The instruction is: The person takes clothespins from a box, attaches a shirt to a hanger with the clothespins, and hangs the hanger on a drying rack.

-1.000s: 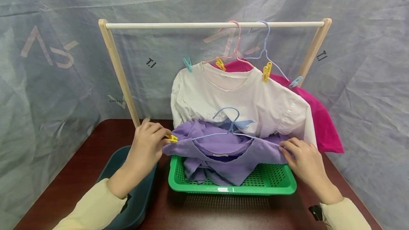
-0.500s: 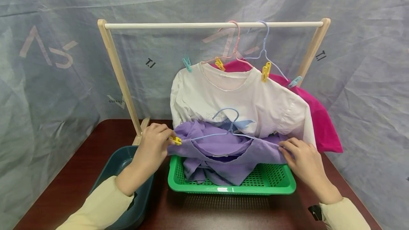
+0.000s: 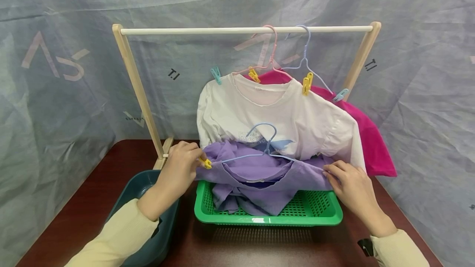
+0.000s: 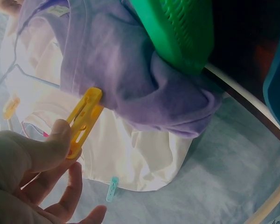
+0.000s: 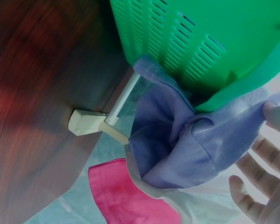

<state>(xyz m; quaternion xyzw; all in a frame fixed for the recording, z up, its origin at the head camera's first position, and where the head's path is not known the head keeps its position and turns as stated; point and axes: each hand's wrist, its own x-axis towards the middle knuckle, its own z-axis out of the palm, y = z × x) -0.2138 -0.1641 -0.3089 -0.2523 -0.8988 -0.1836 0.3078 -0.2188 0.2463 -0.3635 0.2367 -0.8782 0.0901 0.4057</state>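
My left hand point(image 3: 179, 167) pinches a yellow clothespin point(image 4: 86, 122) between thumb and forefinger, the other fingers loose below. The clothespin's tip overlaps the shoulder edge of a purple shirt point(image 3: 309, 176), as the left wrist view shows. Inside the shirt's neck opening sits a blue wire hanger point(image 3: 243, 158), its hook rising in front of a white shirt. On the other side, my right hand point(image 3: 350, 184) pinches the purple shirt's shoulder between thumb and fingers. The shirt's lower part lies bunched in a green basket point(image 3: 269, 220).
Behind, a white shirt point(image 3: 259, 116) and a magenta shirt point(image 3: 375, 147) hang from a rack bar point(image 3: 185, 31), with yellow and light-blue clothespins on their shoulders. A dark teal bin point(image 3: 130, 186) stands left of the basket, under my left forearm.
My left hand has moved right with the yellow clothespin, bringing it further in along the purple shirt's shoulder. My right hand keeps its hold in nearly the same place.
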